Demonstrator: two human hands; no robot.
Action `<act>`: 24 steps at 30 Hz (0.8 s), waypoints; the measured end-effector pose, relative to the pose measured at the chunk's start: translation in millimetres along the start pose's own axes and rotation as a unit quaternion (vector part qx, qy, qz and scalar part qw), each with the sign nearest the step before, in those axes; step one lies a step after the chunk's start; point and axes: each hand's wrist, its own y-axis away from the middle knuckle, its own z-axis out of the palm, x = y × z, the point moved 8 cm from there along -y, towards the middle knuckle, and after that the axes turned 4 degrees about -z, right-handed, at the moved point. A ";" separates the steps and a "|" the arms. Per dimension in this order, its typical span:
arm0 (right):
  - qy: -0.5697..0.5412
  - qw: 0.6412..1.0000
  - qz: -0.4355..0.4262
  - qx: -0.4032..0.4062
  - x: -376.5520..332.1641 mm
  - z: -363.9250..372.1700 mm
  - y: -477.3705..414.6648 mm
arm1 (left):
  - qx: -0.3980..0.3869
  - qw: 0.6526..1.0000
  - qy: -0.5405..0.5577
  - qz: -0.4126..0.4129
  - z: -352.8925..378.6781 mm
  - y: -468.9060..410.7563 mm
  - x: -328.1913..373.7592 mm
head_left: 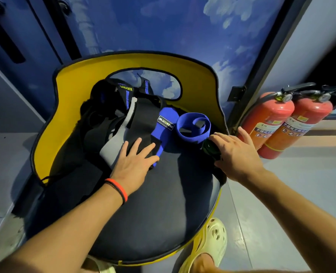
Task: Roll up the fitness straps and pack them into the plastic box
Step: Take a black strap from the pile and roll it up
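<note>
Several fitness straps lie heaped on a round dark chair seat (159,203). My left hand (135,164) rests flat, fingers spread, on a black strap (143,123) with a blue end and a white label (165,123). A blue elastic band (192,133) lies in a loose loop to its right. At the seat's right edge my right hand (238,154) holds a small dark green rolled strap (209,147) between thumb and index finger, its other fingers spread. Black, grey and blue-striped straps (112,119) are piled at the back left. No plastic box is in view.
The chair has a yellow backrest (68,99) curving round the back and sides. Two red fire extinguishers (277,123) stand on the floor to the right, by a dark door frame. My foot in a pale yellow clog (210,245) is beside the chair's front right.
</note>
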 end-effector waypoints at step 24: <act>-0.056 0.991 0.018 0.117 -21.4 -42.0 -15.8 | 0.143 0.958 0.183 -0.168 -40.0 35.6 -71.0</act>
